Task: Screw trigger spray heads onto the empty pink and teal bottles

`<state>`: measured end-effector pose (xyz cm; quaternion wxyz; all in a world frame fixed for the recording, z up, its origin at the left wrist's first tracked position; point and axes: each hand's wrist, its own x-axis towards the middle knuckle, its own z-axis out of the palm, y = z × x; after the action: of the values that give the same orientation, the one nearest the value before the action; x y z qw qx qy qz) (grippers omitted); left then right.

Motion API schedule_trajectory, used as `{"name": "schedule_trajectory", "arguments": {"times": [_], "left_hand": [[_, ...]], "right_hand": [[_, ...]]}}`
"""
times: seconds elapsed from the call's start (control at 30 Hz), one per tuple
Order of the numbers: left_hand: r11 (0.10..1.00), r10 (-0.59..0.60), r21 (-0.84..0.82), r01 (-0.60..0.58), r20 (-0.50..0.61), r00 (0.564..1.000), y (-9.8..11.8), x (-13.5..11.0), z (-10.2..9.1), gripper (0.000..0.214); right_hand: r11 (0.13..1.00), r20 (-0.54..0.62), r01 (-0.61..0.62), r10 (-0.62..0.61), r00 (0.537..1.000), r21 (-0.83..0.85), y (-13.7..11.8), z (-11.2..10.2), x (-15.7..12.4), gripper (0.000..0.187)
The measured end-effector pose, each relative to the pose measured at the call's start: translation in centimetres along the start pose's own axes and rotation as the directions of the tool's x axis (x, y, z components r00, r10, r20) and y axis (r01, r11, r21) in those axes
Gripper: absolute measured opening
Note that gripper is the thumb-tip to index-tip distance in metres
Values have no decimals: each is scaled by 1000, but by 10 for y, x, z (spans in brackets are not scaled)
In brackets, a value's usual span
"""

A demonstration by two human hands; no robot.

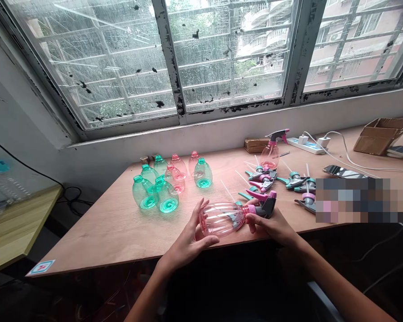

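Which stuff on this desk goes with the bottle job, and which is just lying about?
Likely the job:
held pink bottle, in left hand and right hand, black-and-pink spray head at its neck
loose spray heads
headless green bottles and pink bottles
upright spray bottle at the back

Likely just lying about:
phone
power strip
cardboard box
brown packet

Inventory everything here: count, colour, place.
Glass window: 1, grey, back
Wooden table: 1, brown, centre
Translucent plastic bottles: 5, green, table left
Matching bottles: 3, pink, table left
Standing plastic spray bottle: 1, pink, table back
Held spray bottle: 1, pink, front centre
Plastic trigger heads: several, green-pink-grey, table right
Cardboard boxes: 2, brown, table back
Power strip: 1, white, table back
Flat phone: 1, black, table right
Pixelated patch: 1, unreadable, right
Left hand: 1, held bottle's base
Right hand: 1, held bottle's neck
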<state>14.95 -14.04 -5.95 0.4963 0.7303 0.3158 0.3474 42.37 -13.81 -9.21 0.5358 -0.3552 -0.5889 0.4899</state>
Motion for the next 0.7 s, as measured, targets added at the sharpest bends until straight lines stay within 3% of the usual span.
{"name": "schedule_trajectory", "arguments": {"times": [0.13, 0.33, 0.5, 0.7], "left_hand": [[1000, -1, 30, 1, -10, 1000, 1, 0, -1, 93], [976, 51, 212, -46, -20, 999, 3, 1, -3, 79], [989, 31, 148, -21, -64, 997, -6, 4, -5, 104], [990, -2, 141, 13, -82, 997, -10, 7, -5, 105]], "right_hand": [[1000, 14, 4, -4, 1000, 0, 1, -1, 0, 31], [1000, 26, -3, 2, 1000, 9, 1, -1, 0, 31], [1000, 30, -3, 2, 1000, 14, 1, -1, 0, 32], [1000, 30, -9, 9, 1000, 11, 1, -1, 0, 32]]}}
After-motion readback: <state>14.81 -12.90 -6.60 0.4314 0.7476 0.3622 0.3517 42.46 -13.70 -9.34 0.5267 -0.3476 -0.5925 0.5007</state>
